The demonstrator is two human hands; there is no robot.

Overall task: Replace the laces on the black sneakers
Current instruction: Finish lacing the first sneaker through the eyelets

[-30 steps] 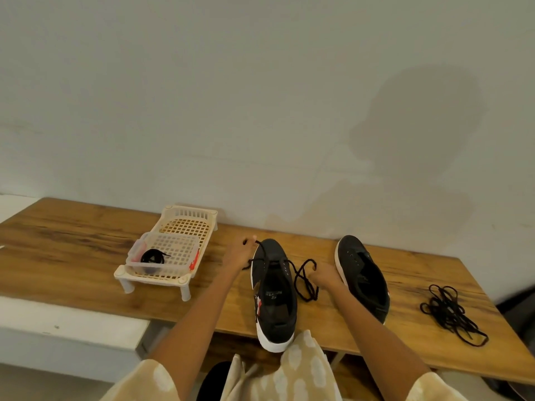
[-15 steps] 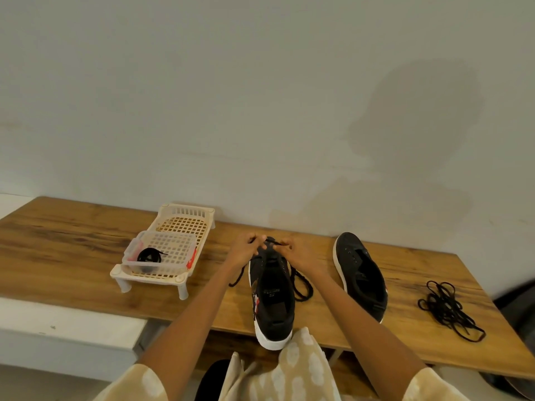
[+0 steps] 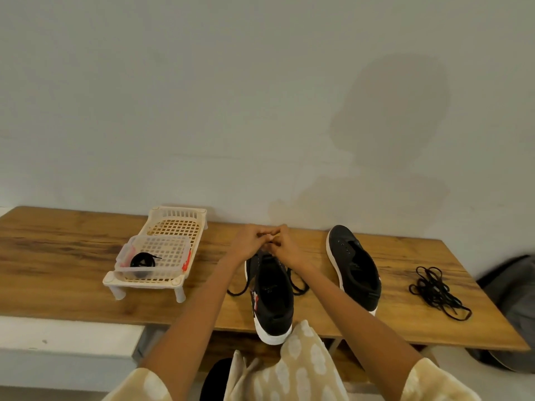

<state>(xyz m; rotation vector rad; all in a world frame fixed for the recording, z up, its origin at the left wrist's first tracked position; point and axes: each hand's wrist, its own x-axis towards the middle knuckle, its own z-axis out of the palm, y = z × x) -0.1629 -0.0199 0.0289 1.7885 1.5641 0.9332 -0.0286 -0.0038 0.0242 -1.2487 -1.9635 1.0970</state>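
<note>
Two bare hands meet over the toe end of a black low-top sneaker with a white sole, which lies on a long wooden bench top with its heel toward the person. The left hand and the right hand are touching, fingers curled inward and pinched together. They appear to be pinching a thin black shoelace at the front eyelets, though the fingers hide the exact grip. Loose lengths of that lace trail out on both sides of the shoe, below the hands.

Just to the right of the right hand sits a second black sneaker with a white sole, open and with no lace visible in its eyelets. Farther right, well apart from the hands, lies a tangled pile of black laces. To the left of the left hand stands a cream plastic lattice tray on short legs, holding a small clear plastic tub with a coiled black lace inside.

Several slips look possible. Black lace on black fabric is hard to see, so an eyelet could be skipped or the lace twisted. Uneven pulling could leave one end too short. The shoe's heel overhangs the bench edge, so a firm tug toward the person could tip it off.
</note>
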